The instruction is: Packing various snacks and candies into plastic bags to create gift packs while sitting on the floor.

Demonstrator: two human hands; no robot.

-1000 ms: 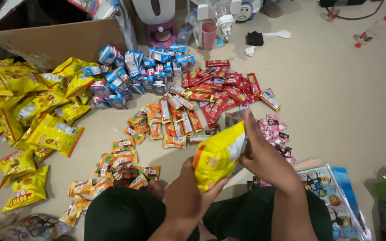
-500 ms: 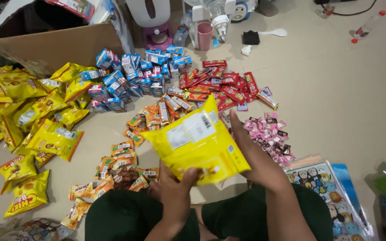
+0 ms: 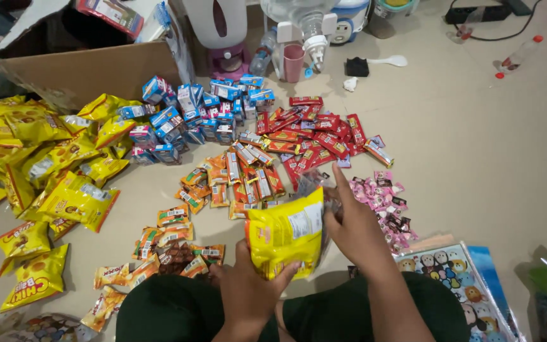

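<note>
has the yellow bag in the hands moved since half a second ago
Yes. The yellow bag has turned narrower and dropped lower, farther from the red wrappers on the floor.

From my feed I see both forearms bare, with no sleeves, watch or rings showing on the left hand (image 3: 248, 288) or the right hand (image 3: 357, 231). Below them the legs are covered in dark green fabric, plain and unmarked, stretched smooth over each knee.

Beige floor (image 3: 476, 158), cardboard box (image 3: 90, 73), water dispenser (image 3: 216, 31)
</note>
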